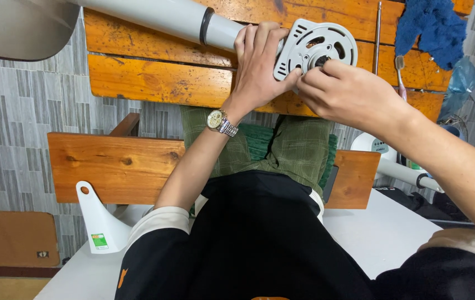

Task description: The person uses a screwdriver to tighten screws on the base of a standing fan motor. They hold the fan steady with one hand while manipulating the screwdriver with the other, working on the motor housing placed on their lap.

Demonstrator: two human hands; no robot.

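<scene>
Round grey slotted metal plate (315, 49) on the end of a pale grey tube (182, 19), at twelve o'clock over the orange wooden slatted table (160, 83). Left hand (260, 64) wrapped around the tube beside the plate; right hand (340, 91) at three o'clock, fingers (318, 78) pinched narrow at the plate's hub, whatever is held hidden. Risk, judged: a small part slipping from the pinch and dropping between slats; tube rolling if the left grip loosens. Counted: one plate, one tube, two hands, one wristwatch (221, 122), one blue cloth (432, 28).
</scene>
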